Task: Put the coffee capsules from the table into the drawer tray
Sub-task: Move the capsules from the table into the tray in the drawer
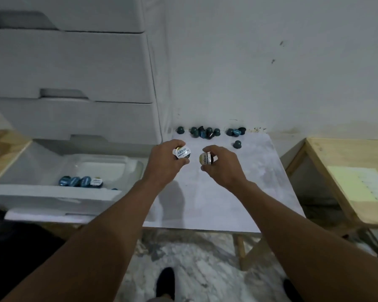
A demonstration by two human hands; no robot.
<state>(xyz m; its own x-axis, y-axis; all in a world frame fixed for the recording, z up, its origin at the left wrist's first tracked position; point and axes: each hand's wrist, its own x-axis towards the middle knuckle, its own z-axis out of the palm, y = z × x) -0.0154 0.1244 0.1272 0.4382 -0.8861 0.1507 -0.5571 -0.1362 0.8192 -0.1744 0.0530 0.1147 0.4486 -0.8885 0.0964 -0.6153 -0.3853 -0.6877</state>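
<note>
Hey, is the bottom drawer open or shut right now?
Open. The bottom drawer is pulled out from the cabinet, and a row of capsules shows inside its tray.

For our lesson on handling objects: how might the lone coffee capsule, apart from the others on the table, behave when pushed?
The lone capsule probably slides rather than tips, seemingly sitting wide rim down on the smooth table. On its side, its tapered body would likely roll in a curve. It looks light: the left hand pinches a similar capsule.
</note>
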